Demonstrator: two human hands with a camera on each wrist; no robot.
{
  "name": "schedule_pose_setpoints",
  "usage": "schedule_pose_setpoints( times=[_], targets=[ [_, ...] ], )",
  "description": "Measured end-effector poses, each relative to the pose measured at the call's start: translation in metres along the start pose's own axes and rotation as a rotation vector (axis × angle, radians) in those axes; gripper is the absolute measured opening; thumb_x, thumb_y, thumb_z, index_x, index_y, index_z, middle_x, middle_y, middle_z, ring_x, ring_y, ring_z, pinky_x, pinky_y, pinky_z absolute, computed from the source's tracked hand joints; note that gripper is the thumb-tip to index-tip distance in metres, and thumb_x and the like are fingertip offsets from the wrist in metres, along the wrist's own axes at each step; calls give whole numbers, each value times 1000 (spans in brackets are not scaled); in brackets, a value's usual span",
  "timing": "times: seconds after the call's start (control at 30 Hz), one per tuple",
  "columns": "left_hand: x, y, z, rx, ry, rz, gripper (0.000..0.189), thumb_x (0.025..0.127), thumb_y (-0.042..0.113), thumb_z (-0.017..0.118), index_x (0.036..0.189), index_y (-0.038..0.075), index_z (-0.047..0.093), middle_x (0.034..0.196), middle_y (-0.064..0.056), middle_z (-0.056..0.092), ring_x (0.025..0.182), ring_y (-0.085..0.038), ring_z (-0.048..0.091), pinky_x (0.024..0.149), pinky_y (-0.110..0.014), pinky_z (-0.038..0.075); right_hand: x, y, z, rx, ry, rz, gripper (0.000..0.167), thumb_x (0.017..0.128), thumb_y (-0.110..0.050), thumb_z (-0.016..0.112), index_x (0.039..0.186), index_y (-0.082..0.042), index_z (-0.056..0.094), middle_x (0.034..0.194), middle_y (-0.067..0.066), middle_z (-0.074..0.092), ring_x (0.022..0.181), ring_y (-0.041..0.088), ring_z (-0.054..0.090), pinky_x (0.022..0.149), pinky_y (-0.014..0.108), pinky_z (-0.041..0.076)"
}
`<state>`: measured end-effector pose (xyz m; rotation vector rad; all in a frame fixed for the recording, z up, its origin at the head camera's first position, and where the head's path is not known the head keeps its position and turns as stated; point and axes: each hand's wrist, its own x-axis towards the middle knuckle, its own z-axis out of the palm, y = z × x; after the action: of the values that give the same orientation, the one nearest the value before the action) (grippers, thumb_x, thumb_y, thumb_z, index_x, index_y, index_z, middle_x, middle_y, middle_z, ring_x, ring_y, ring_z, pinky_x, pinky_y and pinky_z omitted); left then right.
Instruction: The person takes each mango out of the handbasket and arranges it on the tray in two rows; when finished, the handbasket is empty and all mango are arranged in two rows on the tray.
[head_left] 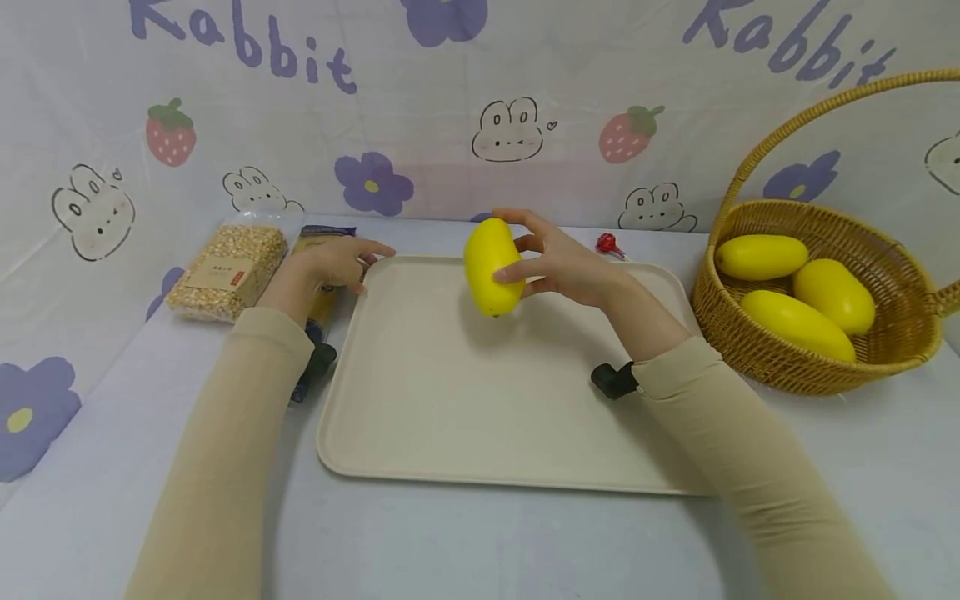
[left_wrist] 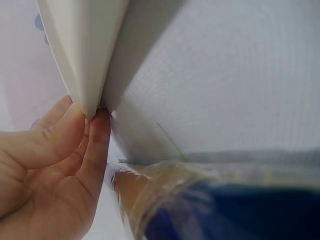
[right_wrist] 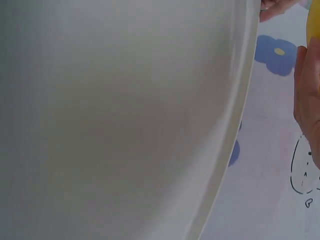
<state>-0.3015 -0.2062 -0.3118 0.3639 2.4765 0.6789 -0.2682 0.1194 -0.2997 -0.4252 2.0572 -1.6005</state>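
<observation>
In the head view my right hand (head_left: pixel 562 265) grips a smooth yellow mango (head_left: pixel 491 268), held upright above the far half of a beige tray (head_left: pixel 480 392). Fingers and thumb lie on opposite sides of the fruit. At the tray's far left corner is my left hand (head_left: pixel 341 261). The left wrist view shows that hand (left_wrist: pixel 60 160) pinching the tray's rim (left_wrist: pixel 85 65) between thumb and fingers. Only slivers of the right hand (right_wrist: pixel 309 95) and the mango (right_wrist: pixel 314 22) appear at the right edge of the right wrist view.
A wicker basket (head_left: pixel 705 287) with three yellow mangoes (head_left: pixel 798 325) stands right of the tray. Behind the tray lies a red-wrapped lollipop (head_left: pixel 610 243). On the left are a bag of corn kernels (head_left: pixel 232 267) and a long blue-and-yellow packet (head_left: pixel 322 307), partly hidden by my left arm.
</observation>
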Motion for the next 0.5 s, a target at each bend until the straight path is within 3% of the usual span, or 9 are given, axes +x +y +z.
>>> schedule_pose_setpoints(
  times=[0.27, 0.5],
  targets=[
    [-2, 3, 0, -13, 2, -17, 77, 85, -16, 51, 155, 6, 29, 153, -29, 33, 135, -41, 40, 111, -51, 37, 14, 0, 11, -16, 13, 30, 78, 85, -20, 72, 150, -35, 31, 135, 14, 46, 110, 29, 58, 85, 33, 59],
    [-1, 3, 1, -4, 10, -34, 76, 85, -15, 50, 155, 8, 30, 153, -28, 33, 135, -41, 39, 115, -54, 35, 23, -3, 17, -5, 6, 109, 84, 87, -20, 73, 154, -32, 24, 139, 14, 45, 111, 29, 59, 91, 37, 58]
  ],
)
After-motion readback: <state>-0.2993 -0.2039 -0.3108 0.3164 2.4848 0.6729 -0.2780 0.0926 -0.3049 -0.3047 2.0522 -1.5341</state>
